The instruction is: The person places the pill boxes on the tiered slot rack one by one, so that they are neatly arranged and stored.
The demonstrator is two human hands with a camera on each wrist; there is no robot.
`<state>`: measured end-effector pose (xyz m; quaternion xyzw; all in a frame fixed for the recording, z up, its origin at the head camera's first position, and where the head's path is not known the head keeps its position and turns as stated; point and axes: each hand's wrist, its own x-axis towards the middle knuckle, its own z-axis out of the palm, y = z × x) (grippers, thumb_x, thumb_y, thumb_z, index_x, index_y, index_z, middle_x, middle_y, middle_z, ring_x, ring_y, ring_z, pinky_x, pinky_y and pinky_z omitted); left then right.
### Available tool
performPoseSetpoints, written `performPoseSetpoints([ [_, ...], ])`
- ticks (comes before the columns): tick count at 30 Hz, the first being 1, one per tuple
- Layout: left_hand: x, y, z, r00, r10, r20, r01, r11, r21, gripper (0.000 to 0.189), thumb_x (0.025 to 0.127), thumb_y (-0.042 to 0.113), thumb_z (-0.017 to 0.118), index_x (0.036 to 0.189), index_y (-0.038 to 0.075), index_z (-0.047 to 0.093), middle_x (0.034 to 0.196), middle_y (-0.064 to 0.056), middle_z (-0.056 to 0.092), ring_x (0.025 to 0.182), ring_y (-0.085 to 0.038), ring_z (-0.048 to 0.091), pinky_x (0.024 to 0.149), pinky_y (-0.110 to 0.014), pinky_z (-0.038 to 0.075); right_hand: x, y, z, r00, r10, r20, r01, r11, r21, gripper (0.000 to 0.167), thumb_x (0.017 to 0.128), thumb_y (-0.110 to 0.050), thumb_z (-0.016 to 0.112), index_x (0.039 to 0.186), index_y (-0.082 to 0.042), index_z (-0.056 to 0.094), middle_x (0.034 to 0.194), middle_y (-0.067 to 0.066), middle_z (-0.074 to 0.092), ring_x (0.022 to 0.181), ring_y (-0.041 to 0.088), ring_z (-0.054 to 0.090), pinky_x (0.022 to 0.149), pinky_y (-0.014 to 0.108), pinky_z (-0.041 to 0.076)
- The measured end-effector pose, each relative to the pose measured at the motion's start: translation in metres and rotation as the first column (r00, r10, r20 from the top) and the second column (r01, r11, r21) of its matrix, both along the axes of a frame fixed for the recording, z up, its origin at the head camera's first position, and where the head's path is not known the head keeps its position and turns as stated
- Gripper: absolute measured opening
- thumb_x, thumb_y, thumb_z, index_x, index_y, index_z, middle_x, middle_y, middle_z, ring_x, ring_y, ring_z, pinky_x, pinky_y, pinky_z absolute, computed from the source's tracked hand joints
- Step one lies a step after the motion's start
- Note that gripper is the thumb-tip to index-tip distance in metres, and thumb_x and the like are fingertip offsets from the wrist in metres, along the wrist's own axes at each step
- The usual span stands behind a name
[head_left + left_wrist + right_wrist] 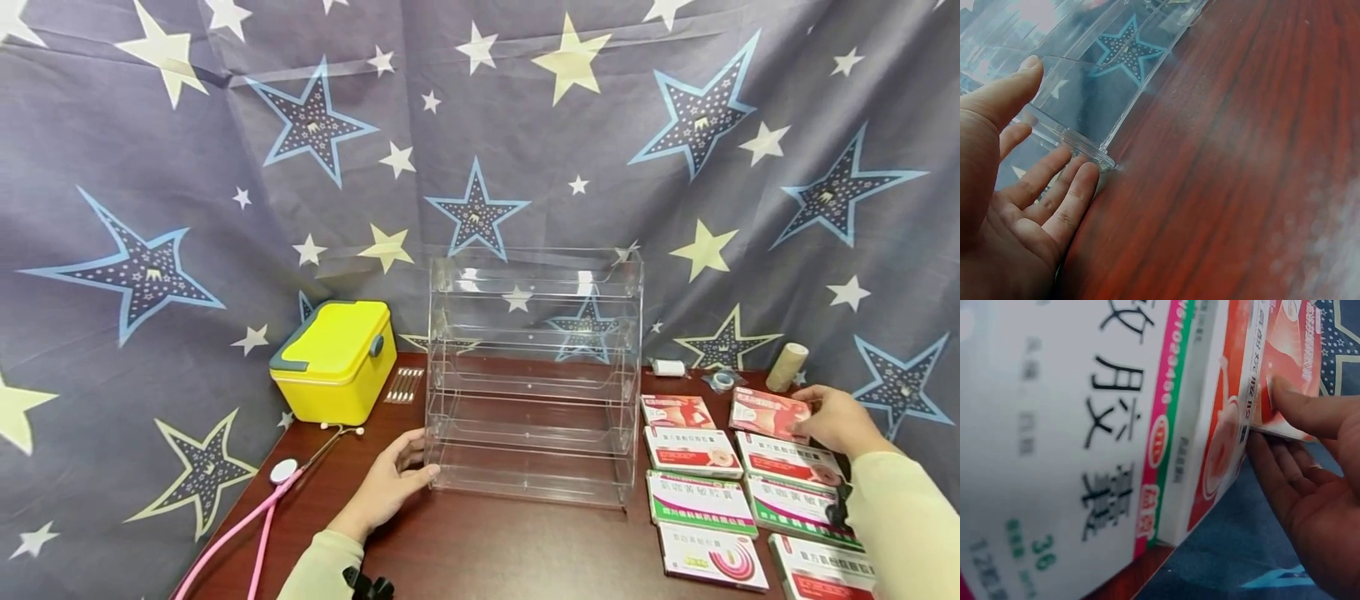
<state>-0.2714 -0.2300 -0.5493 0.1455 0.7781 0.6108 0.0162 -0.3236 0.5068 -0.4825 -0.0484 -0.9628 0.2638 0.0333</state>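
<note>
A clear acrylic tiered rack (528, 442) stands on the table. At its lower left corner is my left hand (390, 483), fairly straight fingers touching the side and the thumb near the front edge. The left wrist view shows that hand (1041, 200) spread beside the rack's corner (1094, 147). My right hand (840, 421) pinches the right end of a red medicine box (768, 414) at the back of the right column of boxes. Up close, the right hand (1316, 456) has its thumb on top of the red box (1291, 356) and fingers beneath.
Several medicine boxes (701, 500) lie in two columns right of the rack. Behind them are a bandage roll (787, 367), a tape roll (722, 382) and a white roll (669, 367). On the left are a yellow case (333, 358), swabs (405, 385) and a pink stethoscope (240, 533).
</note>
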Motion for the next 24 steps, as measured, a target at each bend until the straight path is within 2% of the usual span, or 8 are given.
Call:
performPoseSetpoints([
  [5, -0.003, -0.001, -0.002, 0.999, -0.025, -0.026, 0.025, 1.000, -0.003, 0.058, 0.099, 0.013, 0.074, 0.152, 0.013, 0.050, 0.142, -0.019, 0.060, 0.126, -0.038, 0.058, 0.096, -0.028, 0.052, 0.006, -0.004, 0.006, 0.993, -0.037, -0.110, 0.030, 0.997, -0.065, 0.031, 0.094, -0.009, 0.071, 0.116, 0.010, 0.064, 0.098, 0.027, 0.068, 0.081, 0.033, 0.064, 0.064, 0.041, 0.051],
  [8, -0.002, -0.002, -0.001, 0.999, -0.028, -0.032, 0.027, 1.000, -0.004, 0.058, 0.100, 0.013, 0.074, 0.152, 0.012, 0.049, 0.143, -0.019, 0.059, 0.127, -0.039, 0.057, 0.096, -0.028, 0.051, 0.011, -0.011, 0.015, 0.986, -0.081, -0.146, 0.060, 0.988, -0.144, 0.031, 0.102, -0.015, 0.067, 0.122, 0.009, 0.064, 0.099, 0.022, 0.071, 0.077, 0.021, 0.065, 0.059, 0.032, 0.052],
  [11, -0.001, -0.002, 0.000, 0.999, -0.031, -0.033, 0.031, 1.000, -0.002, 0.058, 0.100, 0.013, 0.074, 0.152, 0.012, 0.049, 0.143, -0.019, 0.059, 0.128, -0.039, 0.057, 0.096, -0.028, 0.052, 0.019, -0.024, 0.027, 0.961, -0.146, -0.235, 0.085, 0.964, -0.253, 0.032, 0.103, -0.019, 0.068, 0.123, 0.006, 0.064, 0.089, 0.002, 0.073, 0.069, 0.010, 0.065, 0.056, 0.026, 0.053],
  [15, -0.001, -0.002, 0.000, 0.999, -0.031, -0.022, 0.031, 1.000, -0.005, 0.058, 0.100, 0.014, 0.074, 0.152, 0.013, 0.049, 0.142, -0.020, 0.059, 0.128, -0.039, 0.057, 0.096, -0.028, 0.052, 0.032, -0.050, 0.055, 0.888, -0.228, -0.400, 0.005, 0.874, -0.487, 0.011, 0.100, -0.012, 0.073, 0.110, -0.010, 0.069, 0.081, -0.024, 0.066, 0.064, -0.001, 0.065, 0.056, 0.018, 0.053],
  [18, -0.001, -0.002, -0.001, 0.999, -0.035, -0.024, 0.035, 0.999, -0.007, 0.058, 0.100, 0.015, 0.074, 0.153, 0.012, 0.049, 0.142, -0.021, 0.059, 0.127, -0.040, 0.057, 0.095, -0.028, 0.052, 0.039, -0.077, 0.092, 0.814, -0.271, -0.513, -0.151, 0.755, -0.638, 0.015, 0.095, -0.001, 0.075, 0.107, -0.011, 0.073, 0.085, -0.018, 0.071, 0.068, -0.002, 0.070, 0.058, 0.016, 0.055],
  [21, 0.000, -0.002, -0.001, 0.998, -0.048, -0.038, 0.048, 0.999, -0.015, 0.058, 0.101, 0.015, 0.073, 0.153, 0.010, 0.048, 0.142, -0.024, 0.058, 0.127, -0.041, 0.057, 0.096, -0.028, 0.051, 0.046, -0.112, 0.136, 0.748, -0.258, -0.612, -0.319, 0.669, -0.672, 0.021, 0.090, 0.008, 0.076, 0.110, 0.004, 0.074, 0.088, -0.005, 0.075, 0.070, 0.003, 0.074, 0.060, 0.019, 0.056],
  [22, 0.000, -0.002, -0.001, 0.998, -0.051, -0.042, 0.050, 0.999, -0.016, 0.058, 0.101, 0.015, 0.073, 0.153, 0.009, 0.048, 0.142, -0.024, 0.058, 0.126, -0.041, 0.058, 0.096, -0.029, 0.052, 0.047, -0.125, 0.150, 0.734, -0.237, -0.636, -0.345, 0.677, -0.650, 0.023, 0.090, 0.009, 0.077, 0.112, 0.008, 0.072, 0.088, -0.005, 0.076, 0.070, 0.004, 0.074, 0.061, 0.019, 0.056],
  [24, 0.000, -0.002, -0.001, 0.998, -0.048, -0.044, 0.047, 0.999, -0.019, 0.058, 0.101, 0.016, 0.073, 0.153, 0.010, 0.048, 0.142, -0.024, 0.058, 0.126, -0.040, 0.058, 0.096, -0.029, 0.052, 0.048, -0.149, 0.175, 0.723, -0.179, -0.668, -0.354, 0.734, -0.580, 0.025, 0.090, 0.006, 0.078, 0.114, 0.009, 0.072, 0.088, -0.008, 0.077, 0.069, 0.003, 0.074, 0.062, 0.018, 0.056],
])
